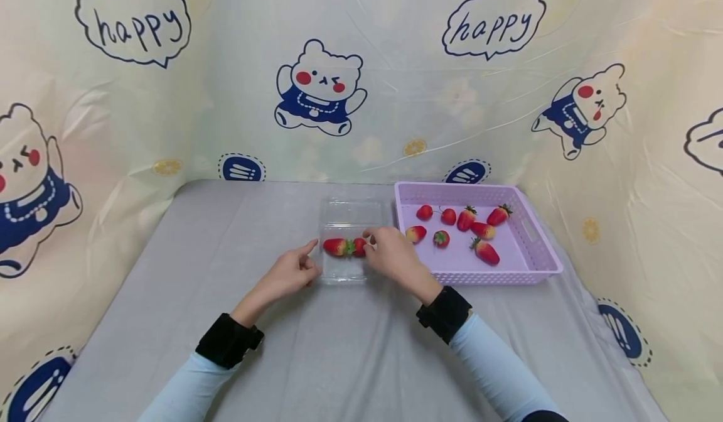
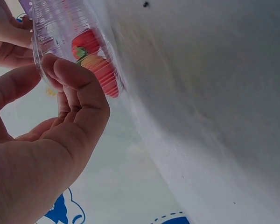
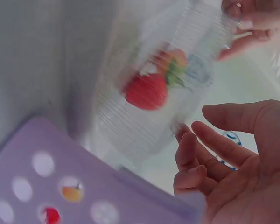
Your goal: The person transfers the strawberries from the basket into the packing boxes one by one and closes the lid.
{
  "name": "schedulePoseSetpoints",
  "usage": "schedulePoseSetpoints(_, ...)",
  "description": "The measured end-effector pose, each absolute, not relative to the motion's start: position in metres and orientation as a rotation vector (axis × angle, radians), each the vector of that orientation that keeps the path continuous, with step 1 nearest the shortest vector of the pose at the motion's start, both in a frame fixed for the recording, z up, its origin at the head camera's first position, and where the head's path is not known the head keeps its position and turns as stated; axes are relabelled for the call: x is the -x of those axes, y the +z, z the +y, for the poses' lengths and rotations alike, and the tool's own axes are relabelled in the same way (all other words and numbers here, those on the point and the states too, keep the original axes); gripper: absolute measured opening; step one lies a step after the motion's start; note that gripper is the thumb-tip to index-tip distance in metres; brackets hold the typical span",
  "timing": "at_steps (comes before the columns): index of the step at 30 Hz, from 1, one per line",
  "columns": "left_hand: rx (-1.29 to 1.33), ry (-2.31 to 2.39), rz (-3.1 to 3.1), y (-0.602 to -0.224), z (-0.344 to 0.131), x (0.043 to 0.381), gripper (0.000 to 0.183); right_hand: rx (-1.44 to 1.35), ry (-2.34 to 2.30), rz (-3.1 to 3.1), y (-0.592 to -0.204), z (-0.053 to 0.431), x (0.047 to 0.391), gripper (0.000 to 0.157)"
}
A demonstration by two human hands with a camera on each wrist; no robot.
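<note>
A clear plastic clamshell box [image 1: 344,271] lies open on the table with its lid [image 1: 353,211] folded back. Two strawberries, one at left [image 1: 336,247] and one at right [image 1: 359,247], lie in its base with their leafy ends together. My left hand [image 1: 290,271] is at the box's left side, thumb and a fingertip pinching the rim in the left wrist view. Over the right side of the box is my right hand [image 1: 392,255], partly covering the right strawberry [image 3: 147,91]. Its thumb stands apart from the loosely bent fingers [image 3: 210,158], nothing between them.
A purple plastic basket [image 1: 486,277] with several strawberries [image 1: 486,252] stands close to the box's right side. A grey cloth [image 1: 254,208] covers the table. Behind it hangs a printed curtain [image 1: 237,95].
</note>
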State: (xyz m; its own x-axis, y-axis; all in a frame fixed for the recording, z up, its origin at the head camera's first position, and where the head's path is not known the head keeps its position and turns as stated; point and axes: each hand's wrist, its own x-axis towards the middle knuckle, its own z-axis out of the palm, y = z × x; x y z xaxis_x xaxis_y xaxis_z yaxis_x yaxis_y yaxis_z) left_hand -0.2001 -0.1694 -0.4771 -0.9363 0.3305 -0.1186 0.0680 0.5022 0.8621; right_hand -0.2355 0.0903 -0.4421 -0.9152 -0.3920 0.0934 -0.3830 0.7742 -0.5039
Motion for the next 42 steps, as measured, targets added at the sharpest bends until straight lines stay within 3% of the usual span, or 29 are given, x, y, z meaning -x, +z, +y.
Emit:
schedulePoseSetpoints(9,-0.321,1.391,2.486,-0.477,-0.169,0.201,0.074,0.611,-0.907,2.929,-0.419,0.103,0.232,0.027)
schedulePoseSetpoints(29,-0.301,1.390,2.479,-0.475,-0.168,0.199,0.074,0.486,-0.840,2.972,-0.406,0.131,0.242,0.030)
schedulePoseSetpoints(42,-0.302,1.396,2.469,-0.476,-0.169,0.199,0.074,0.345,-0.782,3.032,-0.419,0.163,0.260,0.032)
